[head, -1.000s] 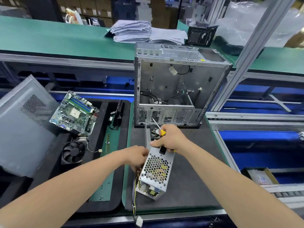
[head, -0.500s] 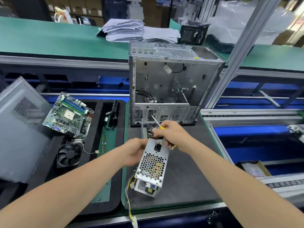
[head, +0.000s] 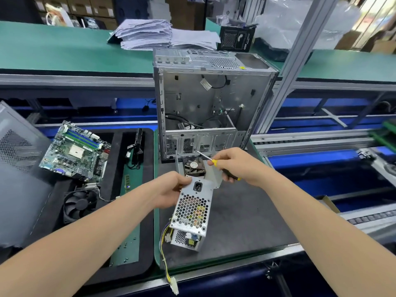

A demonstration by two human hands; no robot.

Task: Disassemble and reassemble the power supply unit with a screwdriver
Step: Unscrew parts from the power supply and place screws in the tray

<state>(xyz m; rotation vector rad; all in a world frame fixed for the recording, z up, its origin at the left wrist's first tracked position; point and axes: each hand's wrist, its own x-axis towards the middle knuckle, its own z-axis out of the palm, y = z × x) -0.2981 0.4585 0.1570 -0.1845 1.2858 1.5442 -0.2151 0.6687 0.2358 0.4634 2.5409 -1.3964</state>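
The silver power supply unit stands tilted on the dark mat, its honeycomb grille and black mains socket facing me. My left hand grips its upper left edge. My right hand holds a yellow-and-black screwdriver, shaft pointing up-left, and also grips a bent grey metal cover plate lifted off the unit's far end. A small fan shows in the opened part. Yellow and black wires trail from the unit over the front edge.
An empty computer case stands right behind the unit. To the left lie a motherboard, a cooler fan, a RAM stick and a grey side panel. Paper stacks sit on the green shelf.
My right hand has moved right and away from the unit's top, drawing the grey cover plate off and exposing the socket and fan. The left hand keeps its hold.
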